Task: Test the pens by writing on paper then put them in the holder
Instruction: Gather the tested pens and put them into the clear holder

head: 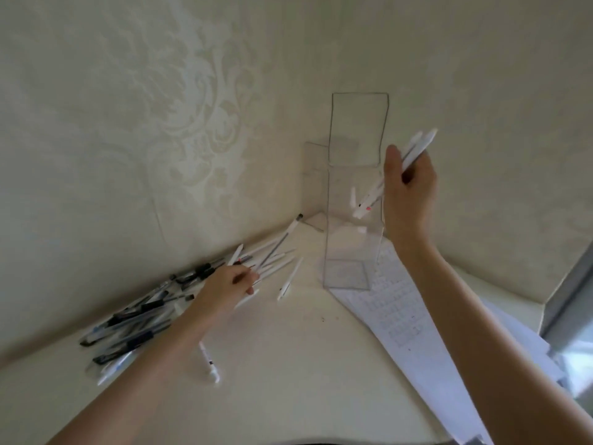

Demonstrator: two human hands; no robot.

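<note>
Right hand (409, 184) grips slim white plastic pens (420, 141) at the tall clear holder (345, 274) in the counter (288, 364) corner; left hand's (229, 284) grip is unclear.

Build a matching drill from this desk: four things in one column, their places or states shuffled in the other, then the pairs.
1 right hand
2 left hand
3 clear holder
4 printed paper

A lies flat, printed side up
B stands upright on the table
C touches the loose pens
D grips white pens

Pairs: 1-D, 2-C, 3-B, 4-A
</note>
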